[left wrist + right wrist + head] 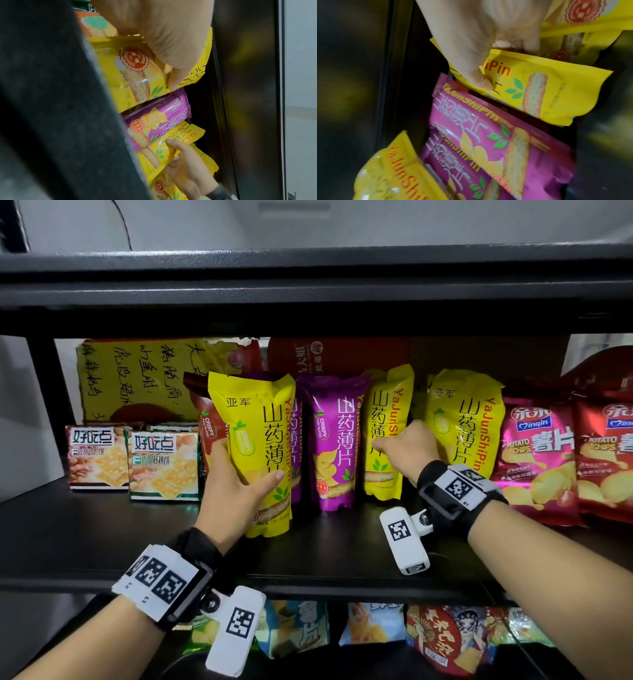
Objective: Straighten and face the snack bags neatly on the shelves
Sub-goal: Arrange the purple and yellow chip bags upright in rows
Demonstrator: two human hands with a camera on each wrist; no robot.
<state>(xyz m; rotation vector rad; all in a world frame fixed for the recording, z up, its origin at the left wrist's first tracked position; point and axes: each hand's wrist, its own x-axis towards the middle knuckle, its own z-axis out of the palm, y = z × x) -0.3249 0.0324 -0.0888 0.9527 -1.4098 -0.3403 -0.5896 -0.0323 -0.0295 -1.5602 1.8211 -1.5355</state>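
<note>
Upright yam-crisp bags stand in a row on the black middle shelf (102,535). My left hand (236,484) grips the front yellow bag (253,422) low down, thumb across its face, fingers behind its left edge. The wrist view shows that left hand (171,54) on the same yellow bag (133,75). A purple bag (334,440) stands between the hands. My right hand (407,450) pinches the right edge of the middle yellow bag (383,474), which is turned edge-on. The right wrist view shows this hand (479,47) holding that bag (547,88) beside the purple bag (488,135).
Two cracker packs (164,463) stand at the left. Another yellow bag (462,419) and pink potato chip bags (537,460) fill the right. A yellow handwritten card (137,378) leans behind. The shelf above (308,285) hangs low. Several bags (442,635) sit on the shelf below.
</note>
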